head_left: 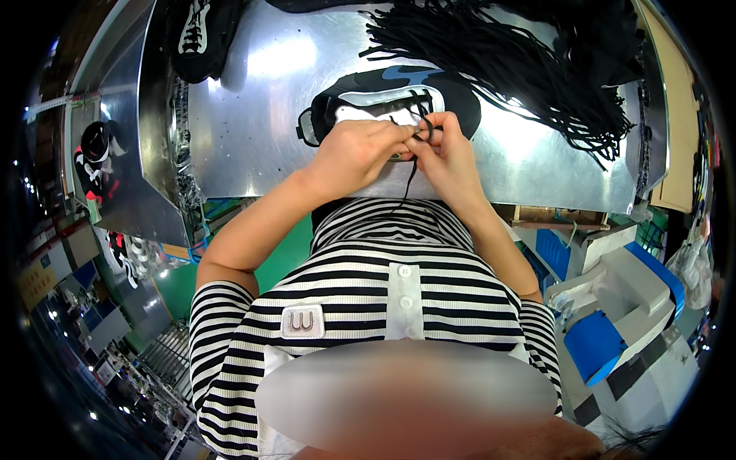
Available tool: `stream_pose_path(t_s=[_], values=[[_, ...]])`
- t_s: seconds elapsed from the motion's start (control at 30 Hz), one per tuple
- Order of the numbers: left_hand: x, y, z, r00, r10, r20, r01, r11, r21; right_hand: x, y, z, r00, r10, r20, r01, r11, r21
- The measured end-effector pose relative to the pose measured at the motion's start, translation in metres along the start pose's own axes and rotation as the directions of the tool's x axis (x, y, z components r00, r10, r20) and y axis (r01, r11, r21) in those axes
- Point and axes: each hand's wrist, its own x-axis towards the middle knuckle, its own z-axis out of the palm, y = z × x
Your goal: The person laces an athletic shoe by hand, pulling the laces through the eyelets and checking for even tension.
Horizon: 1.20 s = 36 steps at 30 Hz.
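A black shoe with a blue patch and a white inner edge lies on its side on the metal table, its toe to the right. Over its opening my two hands meet, fingertips together. My left hand pinches a black shoelace near the eyelets. From the other side my right hand grips the same lace between thumb and fingers. A loose end hangs down toward my striped shirt. Loops of lace stand up by my right fingers. The exact hold of the fingertips is partly hidden.
A large bundle of black laces spreads over the back right of the metal table. Another black shoe with white lacing lies at the back left. A blue and white chair-like object stands at the right, below table height.
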Motion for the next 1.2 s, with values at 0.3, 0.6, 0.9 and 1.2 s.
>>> stream_pose_path(t_s=[0.3, 0.6, 0.9, 1.2], values=[[-0.016, -0.007, -0.004, 0.987, 0.134, -0.091, -0.118, 0.979, 0.167, -0.002, -0.04, -0.056, 0.902, -0.431, 0.001, 0.398, 0.831, -0.39], [-0.02, -0.005, -0.006, 0.966, 0.254, -0.054, -0.236, 0.945, 0.225, 0.021, -0.035, -0.011, 0.882, -0.33, 0.336, 0.457, 0.769, -0.447], [-0.02, -0.001, -0.02, 0.997, 0.049, 0.062, -0.056, 0.991, 0.124, 0.049, -0.057, -0.021, 0.923, -0.341, 0.179, 0.329, 0.94, 0.094], [-0.022, 0.006, -0.024, 0.833, -0.543, -0.104, 0.544, 0.839, -0.024, 0.045, -0.029, 0.006, 0.967, -0.163, 0.194, 0.125, 0.973, 0.193]])
